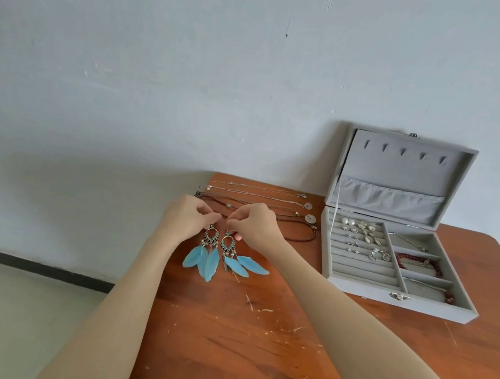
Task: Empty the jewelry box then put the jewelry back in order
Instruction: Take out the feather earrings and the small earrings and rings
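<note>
— Which stage is this, emptying or refilling?

— Emptying, I'd say. The left hand [189, 218] pinches the top of one feather earring [204, 255], the right hand [253, 226] pinches the top of the other feather earring [235, 255], and both earrings lie on the wooden table [255, 333], blue feathers fanned toward the person. Fingers closed on the hooks, it looks like squaring the pair up side by side.

— And the jewelry box [399, 299]?

— Open, on the table's right side, well apart from the hands, lid propped up. Studs and rings [363, 239] sit in the padded rows, a dark red bead bracelet [417, 262] in a side compartment, a thin chain above it. So there's plenty left to take out.

— What's next, then?

— Probably letting go and reaching right for the small pieces. That calls for fine fingertip picking; those studs are tiny.

— Anything in the way?

— Several necklaces [257, 199] stretched out just behind the hands. A careless sweep could drag a chain or ruffle the feathers.
</note>
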